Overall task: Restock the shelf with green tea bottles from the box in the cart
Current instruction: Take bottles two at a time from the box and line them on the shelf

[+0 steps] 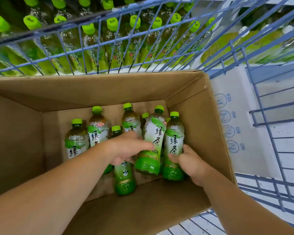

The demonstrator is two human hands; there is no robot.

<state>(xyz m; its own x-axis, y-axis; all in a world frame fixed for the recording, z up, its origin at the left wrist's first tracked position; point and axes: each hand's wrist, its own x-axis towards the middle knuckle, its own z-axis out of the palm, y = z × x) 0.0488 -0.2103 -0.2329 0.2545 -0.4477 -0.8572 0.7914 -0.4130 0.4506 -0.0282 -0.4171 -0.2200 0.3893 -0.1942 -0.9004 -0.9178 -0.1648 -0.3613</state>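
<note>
An open cardboard box sits in a blue wire cart and holds several green tea bottles with lime caps. My left hand reaches in and its fingers wrap a tilted bottle at mid-label. My right hand grips the lower half of the rightmost bottle, which stands against the box's right wall. More bottles, such as one at the left and one under my left wrist, stand or lean loose in the box.
Beyond the cart's front grid, a shelf carries rows of green-capped tea bottles. A white folded child-seat panel with blue symbols lies right of the box. The box's left half holds nothing but bare cardboard.
</note>
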